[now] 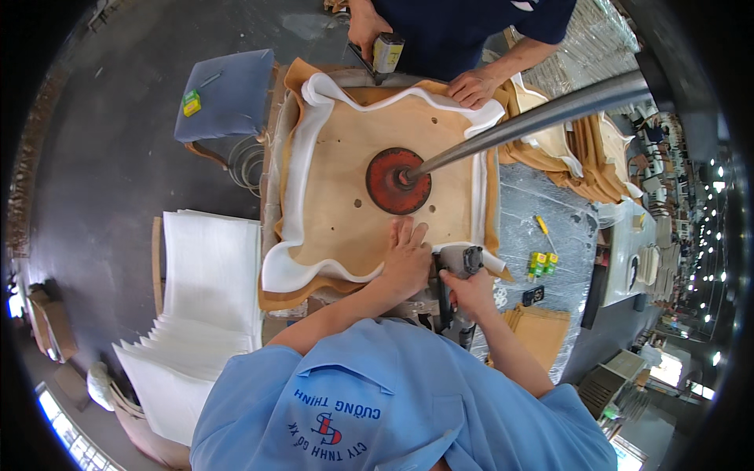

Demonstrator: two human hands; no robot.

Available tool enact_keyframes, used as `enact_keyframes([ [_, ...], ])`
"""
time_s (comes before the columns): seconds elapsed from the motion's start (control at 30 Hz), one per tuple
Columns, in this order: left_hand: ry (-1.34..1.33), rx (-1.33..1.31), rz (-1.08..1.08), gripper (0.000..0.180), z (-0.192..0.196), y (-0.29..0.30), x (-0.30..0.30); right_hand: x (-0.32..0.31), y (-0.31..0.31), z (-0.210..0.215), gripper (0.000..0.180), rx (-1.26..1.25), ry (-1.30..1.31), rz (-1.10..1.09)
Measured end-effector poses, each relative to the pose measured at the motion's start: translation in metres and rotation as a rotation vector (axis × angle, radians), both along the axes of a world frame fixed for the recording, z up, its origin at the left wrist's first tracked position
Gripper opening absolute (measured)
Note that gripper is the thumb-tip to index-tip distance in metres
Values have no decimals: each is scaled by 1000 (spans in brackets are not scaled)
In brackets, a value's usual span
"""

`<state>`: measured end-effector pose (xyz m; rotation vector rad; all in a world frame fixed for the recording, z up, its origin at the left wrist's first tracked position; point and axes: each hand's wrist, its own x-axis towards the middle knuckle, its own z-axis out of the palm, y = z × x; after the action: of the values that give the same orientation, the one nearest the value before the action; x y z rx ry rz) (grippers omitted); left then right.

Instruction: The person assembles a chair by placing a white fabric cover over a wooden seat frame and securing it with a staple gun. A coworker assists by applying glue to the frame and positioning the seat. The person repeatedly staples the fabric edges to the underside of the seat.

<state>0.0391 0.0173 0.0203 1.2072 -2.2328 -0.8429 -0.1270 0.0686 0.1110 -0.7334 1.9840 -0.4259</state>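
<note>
A plywood seat panel (330, 177) lies under a red round disc (381, 192) at the end of a metal rod (542, 114). White padding (294, 169) and a tan cover (302, 298) curl up around the panel's edges. My left hand (407, 255) rests on the panel's near edge, its fingers stretched toward the disc. In my right hand (471, 294) is a grey staple gun (459, 263), its head at the near edge just right of my left hand. Across the panel, a co-worker's hand (369, 31) grips another staple gun (387, 53); their other hand (473, 86) presses the far right corner.
A blue padded stool (236, 90) stands at the far left. White sheets (208, 275) are stacked at near left. On the plastic-covered surface at right lie small green-yellow boxes (542, 264), a yellow-handled tool (542, 225) and a phone-like black object (533, 296). More covered panels (581, 169) are piled beyond.
</note>
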Motion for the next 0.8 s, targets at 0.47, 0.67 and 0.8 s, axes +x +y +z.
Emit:
enact_keyframes([
  [0.47, -289, -80, -433, 28, 26, -1, 164, 1, -1, 6, 39, -18, 27, 21],
  [0.67, -300, -85, -570, 22, 20, -32, 173, 3, 7, -2, 40, 14, 80, -31],
  [0.8, -291, -44, -676, 25, 11, -51, 179, 9, 3, 2, 40, 41, 120, -11],
])
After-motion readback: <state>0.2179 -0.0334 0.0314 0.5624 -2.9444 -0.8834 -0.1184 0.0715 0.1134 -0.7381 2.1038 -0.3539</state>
